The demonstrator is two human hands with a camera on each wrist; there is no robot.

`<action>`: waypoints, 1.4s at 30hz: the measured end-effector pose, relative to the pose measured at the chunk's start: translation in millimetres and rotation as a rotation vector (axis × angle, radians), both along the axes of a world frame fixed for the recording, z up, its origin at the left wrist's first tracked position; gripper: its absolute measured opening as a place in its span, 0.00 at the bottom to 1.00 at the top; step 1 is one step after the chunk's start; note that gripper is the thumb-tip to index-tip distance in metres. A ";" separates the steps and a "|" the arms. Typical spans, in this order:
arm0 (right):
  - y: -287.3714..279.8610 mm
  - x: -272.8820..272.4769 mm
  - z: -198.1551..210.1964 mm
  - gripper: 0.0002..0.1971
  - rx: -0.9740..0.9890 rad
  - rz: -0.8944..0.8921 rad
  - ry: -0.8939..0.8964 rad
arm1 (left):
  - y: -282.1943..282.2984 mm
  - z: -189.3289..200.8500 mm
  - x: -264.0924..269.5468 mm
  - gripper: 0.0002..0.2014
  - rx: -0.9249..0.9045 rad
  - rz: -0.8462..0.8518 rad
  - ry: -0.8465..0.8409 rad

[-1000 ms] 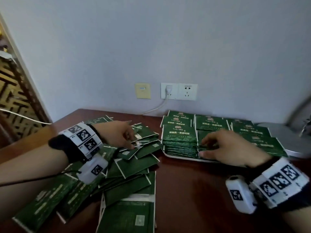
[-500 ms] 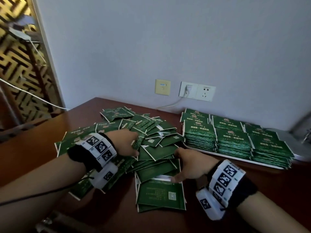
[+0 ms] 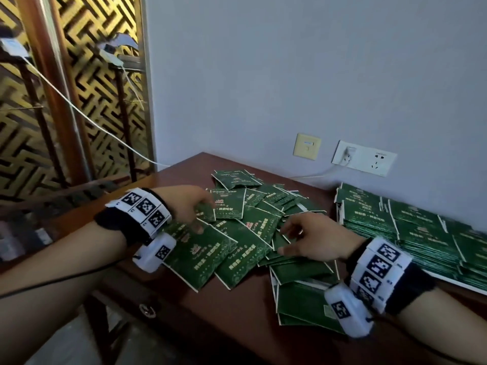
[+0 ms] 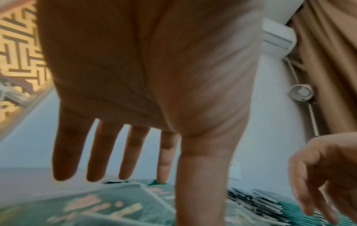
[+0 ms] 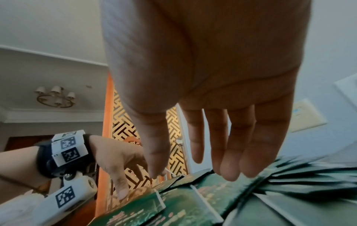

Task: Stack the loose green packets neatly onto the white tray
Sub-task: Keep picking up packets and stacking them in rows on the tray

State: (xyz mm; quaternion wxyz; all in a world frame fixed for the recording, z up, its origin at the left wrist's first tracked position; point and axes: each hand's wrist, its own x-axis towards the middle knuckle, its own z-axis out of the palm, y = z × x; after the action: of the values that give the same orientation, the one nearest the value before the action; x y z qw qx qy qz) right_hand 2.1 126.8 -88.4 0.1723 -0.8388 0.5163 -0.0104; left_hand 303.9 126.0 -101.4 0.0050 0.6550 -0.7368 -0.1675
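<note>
Green packets (image 3: pixel 237 233) heaped mid-frame under both hands, fingers (image 4: pixel 96 152) loose and empty; tray (image 3: pixel 448 281) lies right, right hand (image 3: pixel 313 243) nearer.

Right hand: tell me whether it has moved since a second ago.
Yes. The right hand left the packed white tray and went left; it now hovers open over the loose pile of green packets.

White tray (image 3: pixel 445 281): only a thin front rim shows under the stacked packets (image 3: pixel 421 227); right end cut off by the frame edge. Loose packets (image 3: pixel 237 233): print too small to read, blurred in both wrist views. Left hand (image 3: pixel 188 206): fingertips hidden behind a packet. Table (image 3: pixel 232 312): mostly covered.
</note>
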 end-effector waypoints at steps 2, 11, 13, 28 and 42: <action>-6.5 26.0 -0.3 0.23 0.020 0.036 0.012 | 2.9 -3.8 10.5 0.37 0.080 0.031 -0.060; -39.6 113.1 -31.0 0.51 0.036 0.016 0.120 | -4.3 -20.1 37.7 0.68 0.269 0.112 -0.139; -40.8 120.5 -36.6 0.54 0.028 -0.015 0.158 | -5.8 -20.9 36.5 0.59 0.230 0.124 -0.124; -13.5 37.8 -33.1 0.46 0.088 0.015 0.098 | 12.7 -26.1 -47.1 0.52 0.108 -0.057 -0.217; 17.4 -98.3 -40.4 0.30 0.193 -0.016 0.031 | 37.7 -21.6 -141.9 0.36 0.139 -0.481 -0.239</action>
State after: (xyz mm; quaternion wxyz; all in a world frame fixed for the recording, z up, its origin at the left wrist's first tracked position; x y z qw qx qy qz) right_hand -96.2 144.2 -128.8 0.2443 -0.8142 0.5243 0.0508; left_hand 162.0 163.7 -123.0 -0.1669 0.4750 -0.8533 -0.1359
